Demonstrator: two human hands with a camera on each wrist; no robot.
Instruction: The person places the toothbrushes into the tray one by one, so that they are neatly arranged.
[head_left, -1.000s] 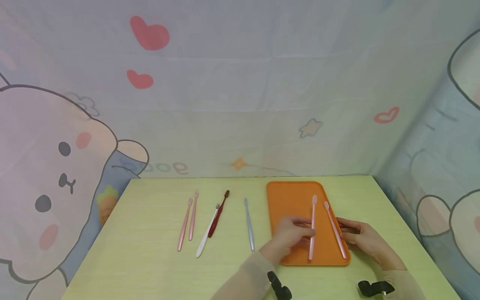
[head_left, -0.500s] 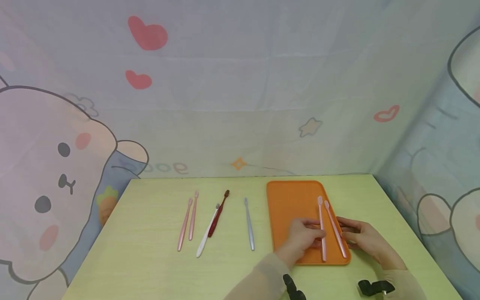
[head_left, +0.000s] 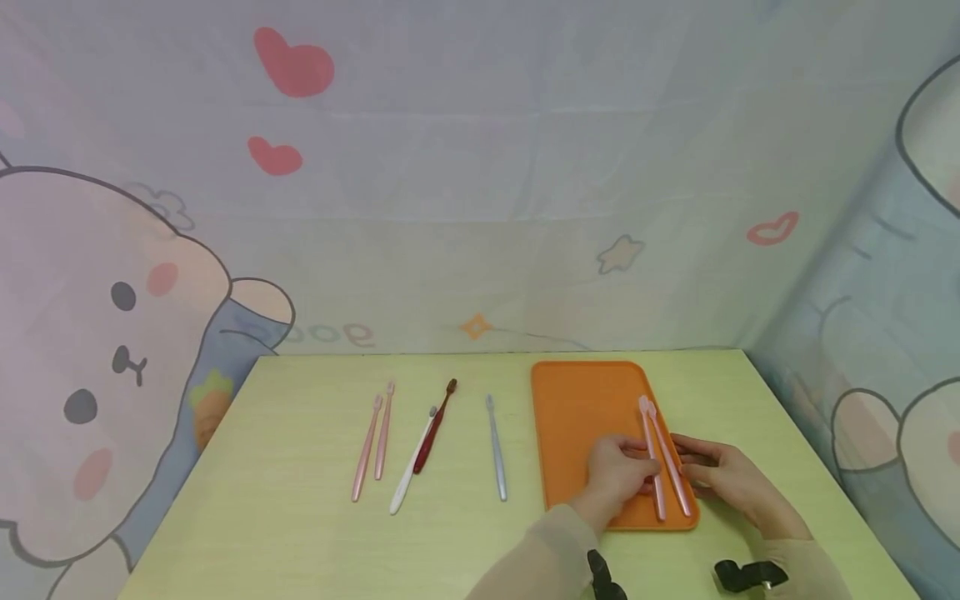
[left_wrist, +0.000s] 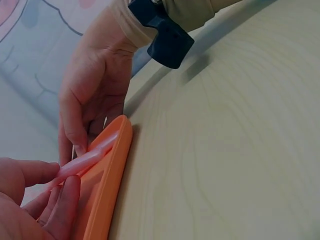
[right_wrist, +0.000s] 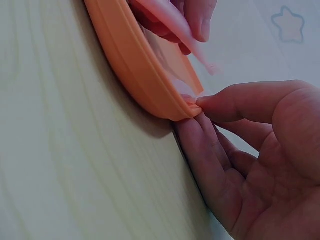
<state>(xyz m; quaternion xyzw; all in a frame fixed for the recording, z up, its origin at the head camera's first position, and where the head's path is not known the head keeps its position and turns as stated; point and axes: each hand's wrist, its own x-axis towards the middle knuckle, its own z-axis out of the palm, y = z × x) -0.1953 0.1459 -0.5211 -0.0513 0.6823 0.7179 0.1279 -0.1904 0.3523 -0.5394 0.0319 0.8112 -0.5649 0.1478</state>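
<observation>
Between thumb and fingers my left hand (head_left: 617, 473) pinches a pink toothbrush (head_left: 659, 502) over the right part of an orange tray (head_left: 581, 400). A second pink toothbrush (head_left: 672, 467) lies just right of it, along the tray's right side; their heads are close together. In the left wrist view, the held toothbrush's handle (left_wrist: 90, 159) slants over the tray's end. My right hand (head_left: 738, 483) grips the tray's right edge. The right wrist view shows its thumb on top of the rim (right_wrist: 142, 75) and a finger underneath.
On the pale wooden table (head_left: 285, 500), left of the tray, lie two pink toothbrushes (head_left: 365, 454) (head_left: 384, 433), a white one (head_left: 408, 475) touching or nearly touching a dark red one (head_left: 431, 446), and a blue-grey one (head_left: 497, 454). A printed cloth (head_left: 465, 167) hangs behind.
My left hand has moved right across the tray with the pink toothbrush, bringing it close beside the other one. My right hand has stayed at the tray's edge.
</observation>
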